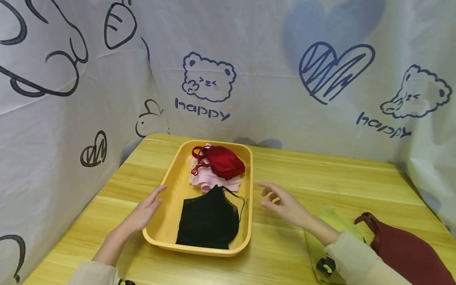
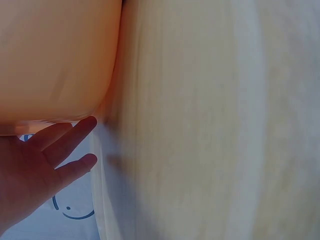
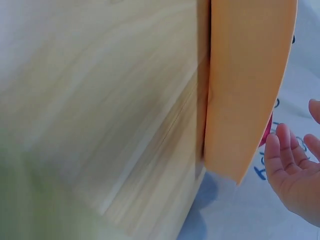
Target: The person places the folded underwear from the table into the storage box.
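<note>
A yellow tray [image 1: 251, 206] sits on the wooden table in the head view. In its near half lies a folded black bra [image 1: 208, 221] with lace edging and a thin strap. Behind it, a shiny red folded bra [image 1: 226, 160] with looped straps rests on pale pink cloth [image 1: 210, 180]. My left hand [image 1: 144, 211] is at the tray's left rim, fingers extended along it; the left wrist view shows its fingertips [image 2: 89, 121] against the tray's outer side. My right hand [image 1: 283, 202] hovers just right of the tray, fingers loosely bent, nothing in them.
On the right of the table, a maroon bra [image 1: 409, 249] lies beside a yellow-green cloth [image 1: 313, 249], partly hidden under my right forearm. White sheets [image 1: 270, 107] with drawn hearts and bears hang behind and on both sides of the wooden table [image 1: 303, 170].
</note>
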Available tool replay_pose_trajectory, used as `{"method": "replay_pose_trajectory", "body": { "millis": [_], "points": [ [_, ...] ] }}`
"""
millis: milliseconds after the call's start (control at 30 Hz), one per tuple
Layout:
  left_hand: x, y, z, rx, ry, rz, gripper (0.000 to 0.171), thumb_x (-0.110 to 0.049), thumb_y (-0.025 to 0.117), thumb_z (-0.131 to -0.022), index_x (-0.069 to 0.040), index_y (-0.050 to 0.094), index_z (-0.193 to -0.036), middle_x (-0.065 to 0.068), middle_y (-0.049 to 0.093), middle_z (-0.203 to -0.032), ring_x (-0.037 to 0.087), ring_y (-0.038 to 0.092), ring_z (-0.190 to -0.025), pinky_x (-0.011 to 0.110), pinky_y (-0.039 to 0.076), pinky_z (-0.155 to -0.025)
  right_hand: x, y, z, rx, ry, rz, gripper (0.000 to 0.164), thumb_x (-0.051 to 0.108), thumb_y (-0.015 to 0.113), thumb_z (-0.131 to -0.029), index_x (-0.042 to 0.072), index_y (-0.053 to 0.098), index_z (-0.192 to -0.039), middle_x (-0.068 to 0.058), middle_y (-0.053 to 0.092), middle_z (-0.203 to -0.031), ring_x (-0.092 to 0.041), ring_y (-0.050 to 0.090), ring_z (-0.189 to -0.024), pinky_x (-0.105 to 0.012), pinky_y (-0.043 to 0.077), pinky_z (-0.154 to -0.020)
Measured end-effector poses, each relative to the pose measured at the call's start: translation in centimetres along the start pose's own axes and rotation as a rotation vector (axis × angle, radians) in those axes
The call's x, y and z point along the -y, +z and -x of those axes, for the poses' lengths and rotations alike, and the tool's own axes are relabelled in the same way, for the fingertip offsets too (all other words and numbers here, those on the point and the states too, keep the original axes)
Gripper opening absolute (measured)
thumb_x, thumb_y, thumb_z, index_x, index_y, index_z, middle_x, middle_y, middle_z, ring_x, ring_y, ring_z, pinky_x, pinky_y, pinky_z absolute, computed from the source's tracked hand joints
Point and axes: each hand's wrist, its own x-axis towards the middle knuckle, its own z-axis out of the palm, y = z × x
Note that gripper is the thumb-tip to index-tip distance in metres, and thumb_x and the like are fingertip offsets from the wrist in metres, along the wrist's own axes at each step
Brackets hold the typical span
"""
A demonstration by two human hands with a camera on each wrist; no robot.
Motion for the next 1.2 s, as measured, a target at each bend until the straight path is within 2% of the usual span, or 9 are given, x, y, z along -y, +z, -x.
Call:
{"method": "replay_pose_trajectory", "body": {
  "millis": [233, 500, 800, 1200],
  "points": [
    [0.0, 0.1, -0.2, -0.011, 0.01, -0.001, 0.043, -0.012, 0.028, -0.1, -0.003, 0.023, -0.142, 0.031, 0.02, -0.144, 0.051, 0.021, -0.128, 0.063, 0.02, -0.101, -1.1, -0.9, 1.3, 0.02, 0.028, 0.015, 0.046, 0.011, 0.056, -0.09, -0.001, 0.042, -0.133, -0.019, 0.053, -0.107, -0.018, 0.055, -0.088, -0.026, 0.049, -0.068],
    [0.1, 0.1, -0.2, -0.009, 0.009, 0.004, 0.043, -0.012, 0.028, -0.1, -0.003, 0.023, -0.142, 0.03, 0.019, -0.144, 0.051, 0.019, -0.129, 0.063, 0.02, -0.101, -1.7, -1.7, 2.5, 0.016, 0.059, 0.034, 0.047, 0.013, 0.057, -0.09, 0.0, 0.042, -0.132, -0.018, 0.053, -0.108, -0.017, 0.055, -0.088, -0.028, 0.049, -0.069],
    [0.1, 0.0, -0.1, 0.0, 0.002, -0.004, 0.044, -0.015, 0.028, -0.101, -0.004, 0.022, -0.143, 0.031, 0.018, -0.144, 0.052, 0.021, -0.127, 0.065, 0.022, -0.099, -1.9, -3.7, 4.1, 0.022, 0.094, 0.018, 0.049, 0.02, 0.054, -0.092, 0.002, 0.038, -0.135, -0.018, 0.051, -0.112, -0.019, 0.053, -0.091, -0.029, 0.048, -0.068],
    [0.1, 0.1, -0.1, -0.009, 0.015, -0.009, 0.043, -0.013, 0.028, -0.1, -0.004, 0.022, -0.142, 0.032, 0.019, -0.144, 0.053, 0.021, -0.127, 0.065, 0.021, -0.099, -3.6, -6.0, 6.0, 0.02, 0.145, 0.108, 0.053, 0.015, 0.055, -0.092, 0.0, 0.033, -0.138, -0.02, 0.049, -0.114, -0.021, 0.054, -0.091, -0.03, 0.049, -0.068]
  ]
}}
